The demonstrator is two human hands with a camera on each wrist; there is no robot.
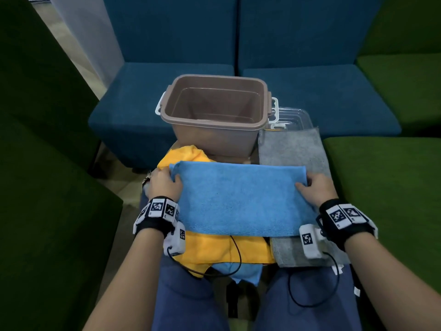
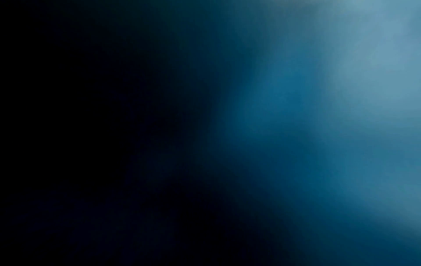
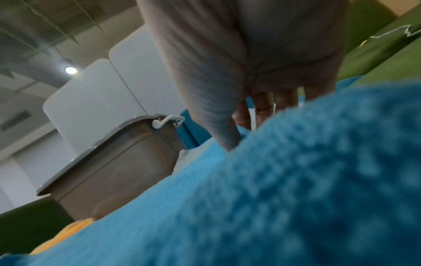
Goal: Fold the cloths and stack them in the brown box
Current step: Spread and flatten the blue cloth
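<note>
Fingers (image 1: pixel 175 179) of left hand (image 1: pixel 164 185) curl round the far-left corner of the blue cloth (image 1: pixel 241 199); right hand (image 1: pixel 315 189) grips the far-right corner, thumb on top, other fingers tucked under. Blue cloth lies flat, long side left to right, over a yellow cloth (image 1: pixel 224 249) and the edge of a grey cloth (image 1: pixel 293 149). Brown box (image 1: pixel 210 137) stands just beyond, nothing in it; clear lid (image 1: pixel 293 118) at its right. Left wrist view: dark blue blur only
</note>
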